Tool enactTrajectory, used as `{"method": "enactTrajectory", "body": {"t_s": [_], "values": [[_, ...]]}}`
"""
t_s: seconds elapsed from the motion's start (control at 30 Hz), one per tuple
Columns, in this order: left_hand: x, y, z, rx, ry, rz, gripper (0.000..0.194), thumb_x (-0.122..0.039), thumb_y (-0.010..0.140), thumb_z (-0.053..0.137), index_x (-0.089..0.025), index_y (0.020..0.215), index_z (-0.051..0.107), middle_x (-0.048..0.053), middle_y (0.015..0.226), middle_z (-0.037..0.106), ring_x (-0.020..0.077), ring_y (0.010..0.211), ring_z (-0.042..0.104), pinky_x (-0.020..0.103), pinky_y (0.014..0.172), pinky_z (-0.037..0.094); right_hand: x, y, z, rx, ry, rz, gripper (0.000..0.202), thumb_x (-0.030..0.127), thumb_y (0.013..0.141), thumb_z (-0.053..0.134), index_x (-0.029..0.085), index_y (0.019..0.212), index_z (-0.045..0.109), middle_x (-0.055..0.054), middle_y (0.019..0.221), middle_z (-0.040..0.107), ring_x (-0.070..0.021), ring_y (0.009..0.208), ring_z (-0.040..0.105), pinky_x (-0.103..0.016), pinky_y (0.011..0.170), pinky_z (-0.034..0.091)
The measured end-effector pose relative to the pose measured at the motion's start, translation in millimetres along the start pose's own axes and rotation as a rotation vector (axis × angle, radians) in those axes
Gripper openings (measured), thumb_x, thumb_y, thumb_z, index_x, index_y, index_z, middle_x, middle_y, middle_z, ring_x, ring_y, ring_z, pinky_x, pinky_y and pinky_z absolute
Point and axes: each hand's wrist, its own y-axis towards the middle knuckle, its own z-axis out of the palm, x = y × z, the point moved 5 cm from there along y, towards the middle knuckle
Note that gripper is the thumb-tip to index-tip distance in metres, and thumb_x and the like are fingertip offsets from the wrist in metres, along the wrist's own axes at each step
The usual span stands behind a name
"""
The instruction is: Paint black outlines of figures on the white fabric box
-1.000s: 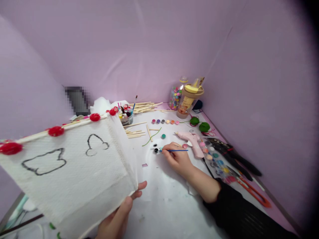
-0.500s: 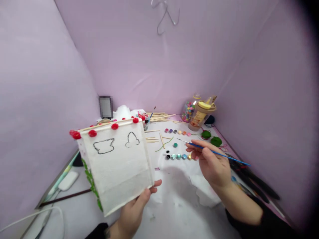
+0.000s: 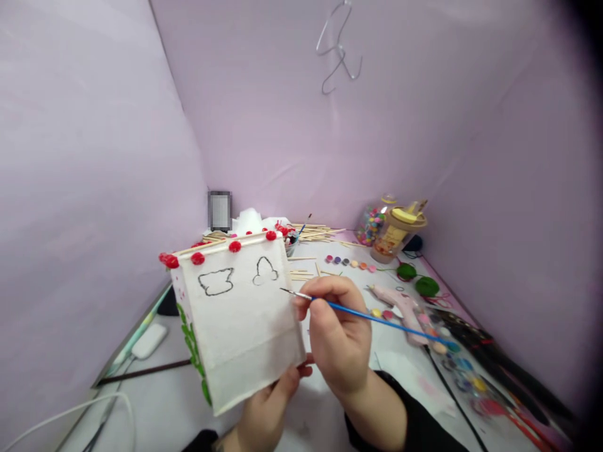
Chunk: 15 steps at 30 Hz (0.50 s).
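A white box (image 3: 249, 333) with red dots along its top edge and green leaf shapes down its left side is held up, tilted, at centre left. Two dark outlines mark its front face: a wavy closed shape and a pointed one with small loops. My left hand (image 3: 268, 408) grips the box at its lower right corner, the thumb on the front and other fingers partly hidden behind. In my right hand (image 3: 339, 333) a thin blue paintbrush (image 3: 377, 317) is pinched between thumb and fingers. Its dark tip is in front of the face, below the pointed outline; contact cannot be made out.
Paint pots (image 3: 346, 262) sit in a row behind my right hand. A pink glue gun (image 3: 400, 307), green yarn balls (image 3: 426, 287), a lidded cup (image 3: 396, 235) and a bead jar (image 3: 370, 223) stand right. Wooden sticks (image 3: 318, 232) lie behind; a white cable (image 3: 127, 408) runs left.
My right hand has brought the paintbrush leftward to the front of the box. The camera view has shifted, and the glue gun now shows. My left hand keeps hold of the box.
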Motion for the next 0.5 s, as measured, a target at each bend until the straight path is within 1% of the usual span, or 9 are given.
{"method": "enactTrajectory", "body": {"t_s": [0.07,0.13,0.2,0.27,0.33,0.4,0.47,0.5], "values": [[-5,-2,1.0,-0.008,0.020,-0.008,0.052,-0.074,0.091,0.072,-0.029,0.109,0.091,0.009,0.110,0.091,0.0312,0.104,0.085,0.037,0.099,0.067,-1,-1,6,0.040,-0.044,-0.062,0.012,0.019,0.098,0.065,0.026,0.102,0.073,-0.001,0.087,0.077,-0.0160,0.074,0.071,-0.028,0.065,0.058],[-11,-3,2.3,-0.028,0.039,-0.009,0.056,-0.078,0.089,0.071,-0.029,0.104,0.092,0.008,0.106,0.091,0.0328,0.103,0.085,0.040,0.101,0.066,1,-1,10,0.078,-0.104,-0.132,0.016,0.015,0.095,0.065,0.026,0.102,0.074,-0.002,0.087,0.078,-0.0168,0.076,0.073,-0.029,0.067,0.060],[-15,-4,3.7,-0.040,0.076,-0.012,0.059,-0.082,0.087,0.070,-0.028,0.099,0.092,0.008,0.107,0.091,0.0338,0.104,0.084,0.042,0.103,0.065,2,0,10,0.087,-0.149,-0.169,0.019,0.011,0.093,0.066,0.026,0.100,0.073,-0.001,0.085,0.077,-0.0169,0.076,0.074,-0.029,0.068,0.061],[-17,-4,4.9,-0.034,0.102,-0.021,0.061,-0.083,0.086,0.069,-0.028,0.100,0.092,0.009,0.112,0.090,0.0348,0.110,0.083,0.042,0.108,0.063,1,0,10,0.074,-0.179,-0.177,0.020,0.009,0.091,0.067,0.027,0.099,0.072,0.000,0.084,0.076,-0.0168,0.075,0.073,-0.029,0.068,0.062],[-15,-3,4.2,-0.034,0.112,-0.031,0.060,-0.081,0.087,0.070,-0.027,0.103,0.091,0.009,0.117,0.089,0.0359,0.125,0.077,0.043,0.119,0.054,-1,-2,8,0.064,-0.203,-0.175,0.018,0.010,0.092,0.068,0.027,0.099,0.071,0.000,0.083,0.075,-0.0163,0.074,0.072,-0.029,0.067,0.061],[-11,-3,2.4,-0.031,0.129,-0.037,0.056,-0.076,0.090,0.070,-0.027,0.105,0.091,0.008,0.120,0.088,0.0357,0.139,0.069,0.043,0.130,0.040,-2,-4,7,0.060,-0.232,-0.187,0.016,0.012,0.093,0.068,0.027,0.100,0.071,0.000,0.082,0.074,-0.0159,0.072,0.070,-0.028,0.066,0.059],[-7,-4,0.7,-0.020,0.146,-0.036,0.052,-0.072,0.093,0.069,-0.026,0.106,0.091,0.008,0.123,0.088,0.0352,0.147,0.061,0.042,0.136,0.027,-2,-6,6,0.072,-0.267,-0.221,0.015,0.013,0.094,0.069,0.026,0.100,0.070,0.001,0.081,0.073,-0.0156,0.071,0.069,-0.029,0.066,0.058],[-6,-4,-0.1,-0.014,0.147,-0.033,0.052,-0.071,0.094,0.069,-0.026,0.107,0.091,0.009,0.125,0.087,0.0351,0.150,0.058,0.043,0.137,0.024,-2,-7,6,0.088,-0.285,-0.236,0.015,0.013,0.093,0.069,0.026,0.100,0.071,0.001,0.081,0.072,-0.0156,0.071,0.068,-0.029,0.066,0.058]]}}
